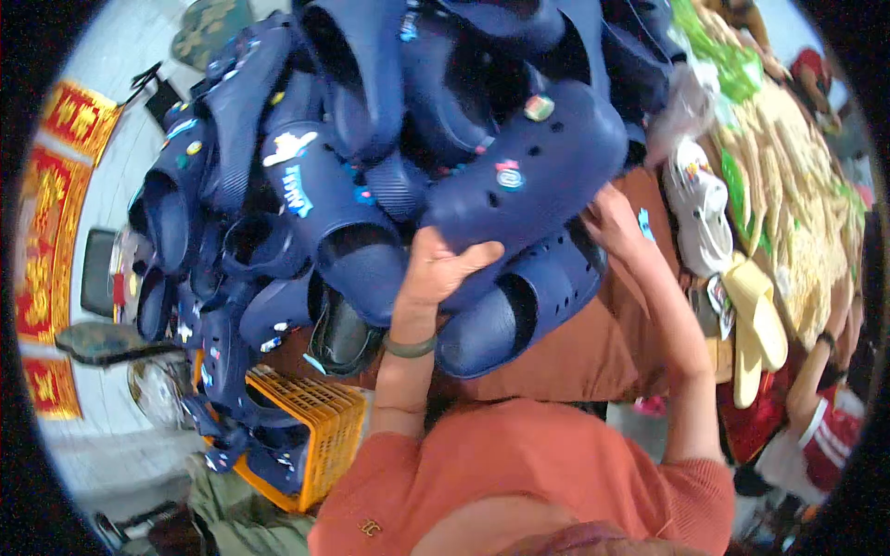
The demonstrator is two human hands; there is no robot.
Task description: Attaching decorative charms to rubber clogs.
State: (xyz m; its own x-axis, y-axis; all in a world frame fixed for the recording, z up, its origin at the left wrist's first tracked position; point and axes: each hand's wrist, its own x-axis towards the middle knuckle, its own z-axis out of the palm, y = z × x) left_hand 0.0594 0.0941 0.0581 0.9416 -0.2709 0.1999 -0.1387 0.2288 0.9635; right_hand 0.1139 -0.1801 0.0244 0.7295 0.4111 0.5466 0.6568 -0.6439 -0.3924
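- While both arms reach up, the left hand (438, 271) curls its fingers over the edge of a navy clog (528, 167), gripping it.
- The right hand (607, 218) presses against the clog's far side; its fingers are mostly hidden, so I cannot tell their spread.
- The clog sits atop a second navy clog (519, 310), against a heap of navy clogs (278, 185).
- A yellow crate (320, 435) stands lower left, white clogs (700, 208) right.

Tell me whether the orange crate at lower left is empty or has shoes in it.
It has shoes in it. Navy clogs sit inside the orange crate, and more hang over its top edge from the pile above.
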